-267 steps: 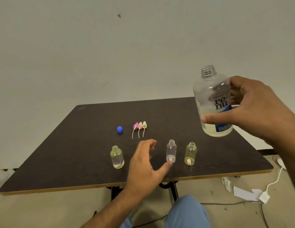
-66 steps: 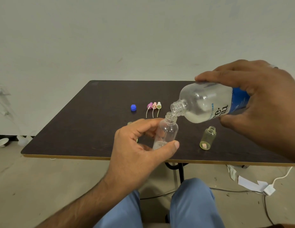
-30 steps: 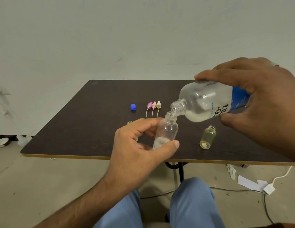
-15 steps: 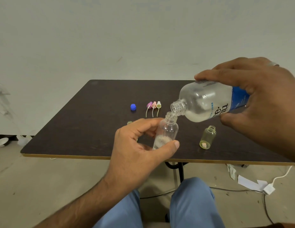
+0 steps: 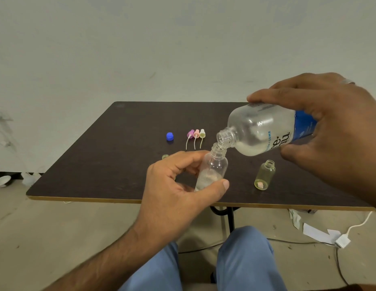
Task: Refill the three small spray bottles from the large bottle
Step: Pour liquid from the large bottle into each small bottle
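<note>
My right hand (image 5: 329, 131) grips the large clear bottle (image 5: 260, 131) with the blue label, tipped so its open neck meets the mouth of a small clear bottle (image 5: 214, 169). My left hand (image 5: 174, 192) holds that small bottle above the table's front edge, thumb and fingers round its lower part. Liquid fills its bottom. A yellowish small bottle (image 5: 264, 175) stands open on the table to the right. Only the rim of another small bottle (image 5: 165, 156) shows behind my left hand. Three spray tops (image 5: 196, 134), pink, peach and yellow, lie in a row beside a blue cap (image 5: 170, 136).
The dark table (image 5: 111, 156) has a light front edge and stands before a plain wall. My knees in blue trousers are below it. Paper scraps, a white cable and an adapter (image 5: 342, 241) lie on the floor at right. A bowl (image 5: 2, 181) sits on the floor at left.
Since 8.9 s ago my left hand has lifted the small clear bottle and my right hand has tipped the large bottle to it. Over the last second the liquid level rose slightly.
</note>
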